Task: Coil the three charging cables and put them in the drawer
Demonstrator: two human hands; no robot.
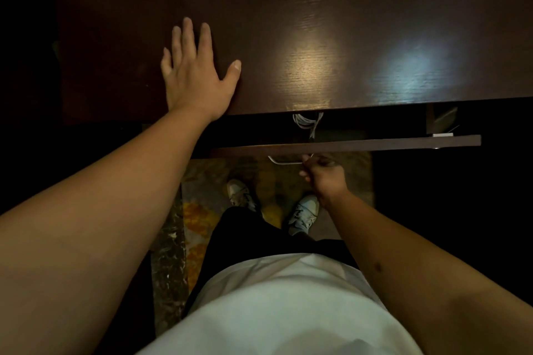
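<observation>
A dark wooden desk [317, 23] fills the upper half of the view. Below its front edge a drawer [403, 141] stands a little way out. Inside the gap lies a coil of white cable [305, 121]; the rest of the drawer's inside is hidden under the desk top. My left hand [196, 72] lies flat on the desk top with fingers spread. My right hand [323, 171] grips the right end of the drawer's metal handle [284, 161].
I stand close to the desk, my two white shoes [304, 212] on a patterned floor below the drawer. Dark space lies to the left and right of the desk. A metal drawer rail [441, 134] shows at the drawer's right end.
</observation>
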